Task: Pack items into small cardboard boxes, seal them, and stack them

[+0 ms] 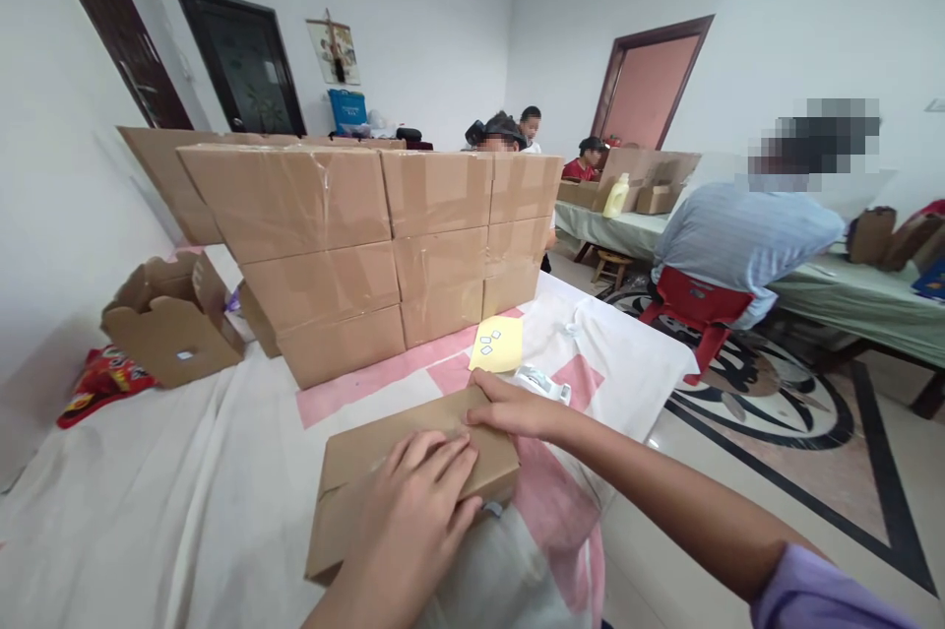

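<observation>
A closed brown cardboard box (354, 486) lies on the cloth-covered table in front of me. My left hand (420, 501) rests on its top with the fingers laid out flat. At the box's far right corner, my right hand (509, 408) grips the edge, thumb on top and index finger over the far side. Just beyond that hand lies a white plastic object (546, 385), partly hidden; its kind is unclear. A yellow sheet (506, 344) bearing several small pale labels sits behind it. Under the box's near right edge shows a small greyish-white piece (492, 508).
A wall of stacked, taped cartons (325, 289) stands across the table's far side. Left are an open cardboard carton (199, 344) and a red packet (103, 378). A person in a light blue shirt sits on a red chair (694, 304) at right; other people work behind the cartons.
</observation>
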Tool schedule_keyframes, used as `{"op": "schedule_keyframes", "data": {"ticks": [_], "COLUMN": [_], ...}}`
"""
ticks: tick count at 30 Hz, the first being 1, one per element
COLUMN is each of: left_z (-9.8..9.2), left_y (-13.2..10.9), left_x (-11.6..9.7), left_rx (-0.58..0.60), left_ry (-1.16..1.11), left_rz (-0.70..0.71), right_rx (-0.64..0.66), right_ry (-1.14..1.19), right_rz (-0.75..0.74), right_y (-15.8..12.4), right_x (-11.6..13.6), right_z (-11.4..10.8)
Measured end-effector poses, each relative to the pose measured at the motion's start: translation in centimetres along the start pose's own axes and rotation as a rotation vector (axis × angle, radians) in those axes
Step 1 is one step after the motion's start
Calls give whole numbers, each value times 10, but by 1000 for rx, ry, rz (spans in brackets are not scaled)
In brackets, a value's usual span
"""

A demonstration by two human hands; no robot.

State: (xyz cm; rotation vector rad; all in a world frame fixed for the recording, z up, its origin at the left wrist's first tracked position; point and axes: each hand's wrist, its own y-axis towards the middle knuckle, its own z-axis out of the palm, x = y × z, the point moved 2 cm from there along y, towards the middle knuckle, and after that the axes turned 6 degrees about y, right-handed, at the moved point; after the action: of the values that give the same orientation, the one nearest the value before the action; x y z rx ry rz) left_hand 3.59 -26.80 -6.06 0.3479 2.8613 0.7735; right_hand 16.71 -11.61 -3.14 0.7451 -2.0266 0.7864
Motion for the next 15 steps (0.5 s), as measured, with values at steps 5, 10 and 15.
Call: {"op": "schedule_keyframes", "data": {"ticks": [5, 10, 15], "left_z": [4, -3, -11], "left_y": [-1, 0, 4], "left_x": [2, -1, -1], "left_rx": [-18, -83, -91], "left_ry": [8, 60, 133], "left_rz": [-15, 74, 163], "right_rx": [199, 234, 4], "right_ry": [16, -129, -313], "right_rz": [-360, -616, -672], "right_y": [-13, -17, -20], "right_x": [-29, -56, -62], "right_z": [-5, -2, 6]}}
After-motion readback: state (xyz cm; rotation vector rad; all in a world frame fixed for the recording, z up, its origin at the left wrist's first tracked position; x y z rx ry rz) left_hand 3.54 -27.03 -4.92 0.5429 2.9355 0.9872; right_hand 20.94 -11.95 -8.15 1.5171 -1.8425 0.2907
